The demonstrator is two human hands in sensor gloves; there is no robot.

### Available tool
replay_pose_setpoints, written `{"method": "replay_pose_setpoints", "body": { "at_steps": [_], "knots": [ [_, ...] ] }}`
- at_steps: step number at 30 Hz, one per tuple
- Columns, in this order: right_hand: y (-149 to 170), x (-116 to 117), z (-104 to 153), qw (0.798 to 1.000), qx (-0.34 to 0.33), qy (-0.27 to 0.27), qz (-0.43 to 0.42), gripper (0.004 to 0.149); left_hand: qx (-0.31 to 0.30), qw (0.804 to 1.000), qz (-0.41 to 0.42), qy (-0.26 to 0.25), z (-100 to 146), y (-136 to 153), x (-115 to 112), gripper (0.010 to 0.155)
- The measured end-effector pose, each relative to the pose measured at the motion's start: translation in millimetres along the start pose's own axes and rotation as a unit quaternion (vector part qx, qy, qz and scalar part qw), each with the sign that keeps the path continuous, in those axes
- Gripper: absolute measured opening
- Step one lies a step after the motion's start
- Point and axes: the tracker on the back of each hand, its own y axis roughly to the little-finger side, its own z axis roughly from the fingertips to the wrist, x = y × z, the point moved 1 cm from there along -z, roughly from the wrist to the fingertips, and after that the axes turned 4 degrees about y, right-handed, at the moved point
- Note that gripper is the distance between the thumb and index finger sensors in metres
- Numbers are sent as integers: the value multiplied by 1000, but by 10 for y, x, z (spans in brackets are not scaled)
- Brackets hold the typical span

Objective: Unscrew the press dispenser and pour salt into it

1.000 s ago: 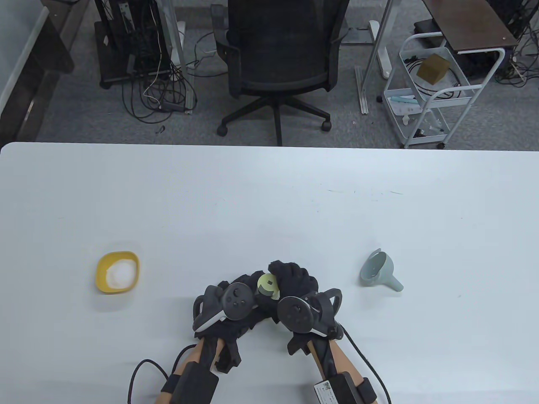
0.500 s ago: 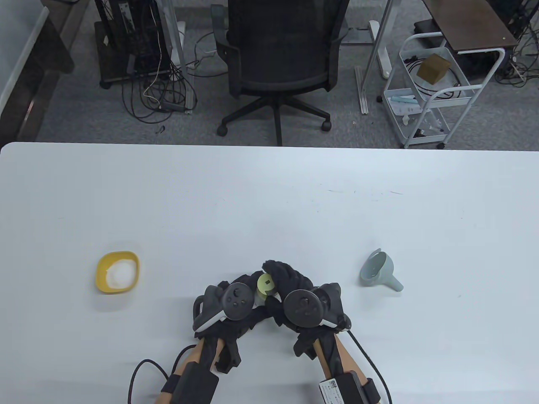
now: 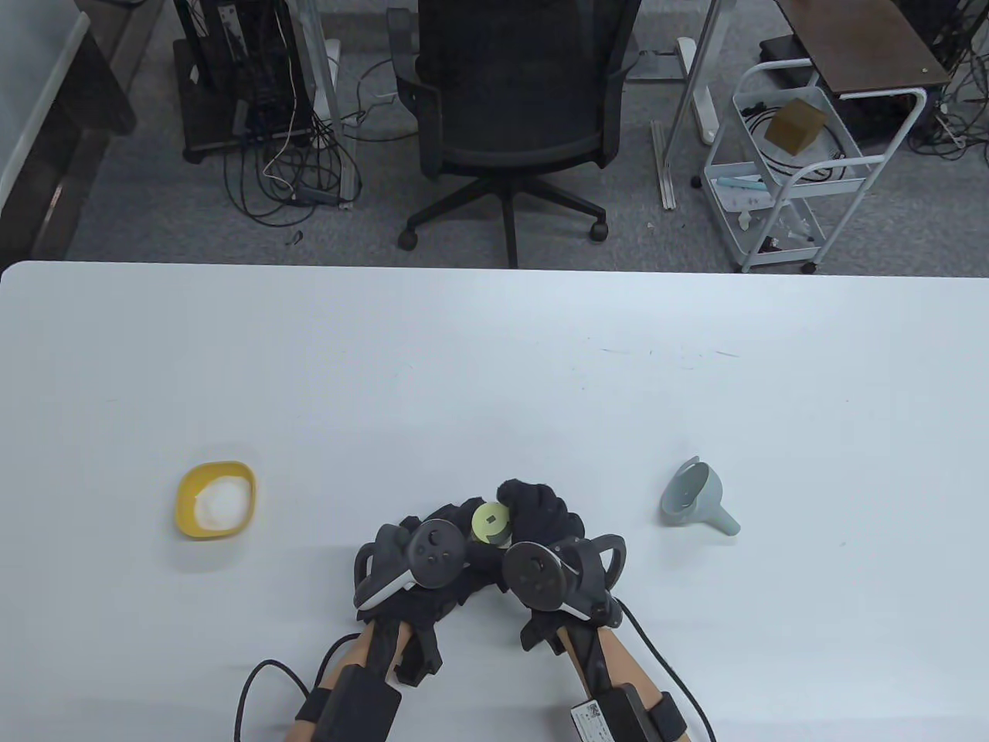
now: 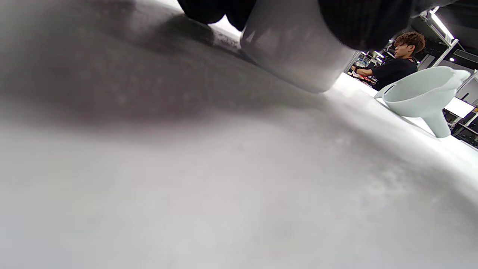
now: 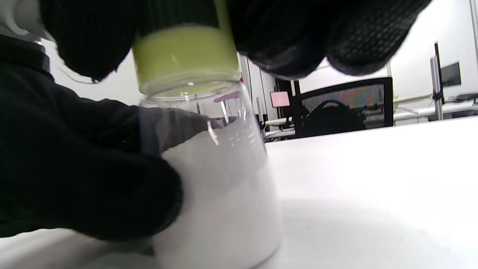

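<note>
Table view: both hands meet near the front edge of the table [image 3: 494,371], the left hand [image 3: 433,553] wrapped round the jar [image 3: 490,533], the right hand [image 3: 541,514] gripping its green cap [image 3: 491,520]. A yellow bowl [image 3: 215,498] of salt [image 3: 220,501] sits well left, a funnel [image 3: 695,498] right.

Left wrist view: the jar's base stands on the table, funnel [image 4: 422,93] beyond.

Right wrist view: fingers [image 5: 283,33] clasp the cap [image 5: 185,56]; the left hand [image 5: 74,168] holds the glass [image 5: 224,186]
</note>
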Motion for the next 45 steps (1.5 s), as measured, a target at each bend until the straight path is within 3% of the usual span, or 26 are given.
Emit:
{"method": "replay_pose_setpoints", "body": {
  "at_steps": [8, 14, 16, 18, 20, 22, 25, 28, 33, 40, 45],
  "knots": [
    [55, -57, -31, 996, -31, -30, -82, 86, 0, 1000, 0, 0, -1, -1, -1, 98],
    [135, -98, -70, 984, -44, -82, -155, 83, 0, 1000, 0, 0, -1, -1, -1, 98],
    [158, -74, -74, 977, -48, -115, -172, 90, 0, 1000, 0, 0, -1, -1, -1, 98],
    [163, -27, -64, 975, -33, -130, -175, 107, 0, 1000, 0, 0, -1, -1, -1, 99],
    [154, 10, -53, 983, -15, -119, -142, 120, 0, 1000, 0, 0, -1, -1, -1, 98],
    [131, 57, -41, 987, -8, -105, -118, 123, 0, 1000, 0, 0, -1, -1, -1, 99],
    [95, 91, -7, 994, 26, -43, -99, 114, 0, 1000, 0, 0, -1, -1, -1, 98],
    [85, 59, 7, 996, 36, 10, -80, 94, 1, 1000, 0, 2, 2, 1, -1, 99],
    [147, 26, -5, 992, 31, 0, -125, 85, 1, 1000, -1, 2, -1, -2, 0, 99],
    [189, -32, -43, 982, -3, -54, -180, 84, 1, 1000, -1, 2, -2, -2, -1, 99],
    [228, -74, -58, 974, -16, -63, -217, 82, 2, 1000, -1, 4, -1, -3, -6, 99]
  ]
}}
